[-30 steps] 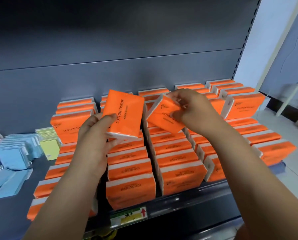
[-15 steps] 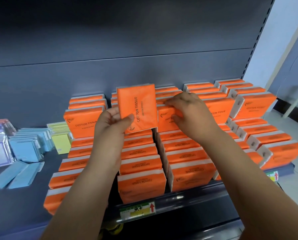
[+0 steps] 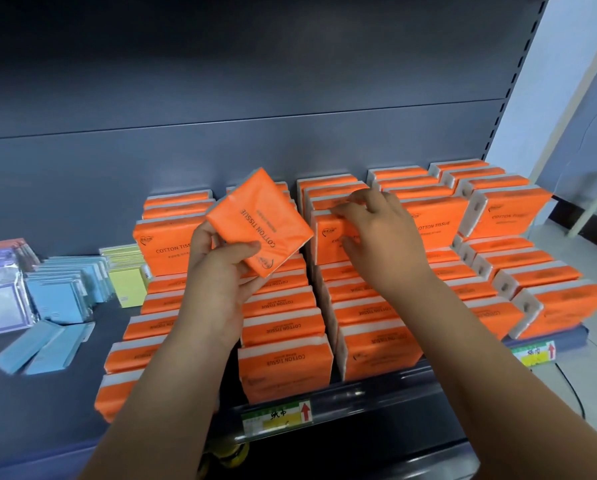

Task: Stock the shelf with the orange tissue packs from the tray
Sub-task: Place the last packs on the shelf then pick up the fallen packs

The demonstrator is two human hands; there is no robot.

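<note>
While the right hand (image 3: 383, 244) pinches the top edge of an upright pack (image 3: 328, 237) to seat it at the back of its row on the shelf (image 3: 394, 393), the left hand (image 3: 217, 282) grips a second tissue pack (image 3: 259, 220) by one corner. The thumb lies across its face. It is tilted and clear above the rows, probably held ready for placement. The tray is out of view.

- The left hand (image 3: 221, 275) and right hand (image 3: 385, 244) are showing bare, uncovered on fingers and wrists.
- Both forearms (image 3: 158, 393) are showing bare too, down to the lower edge.
</note>
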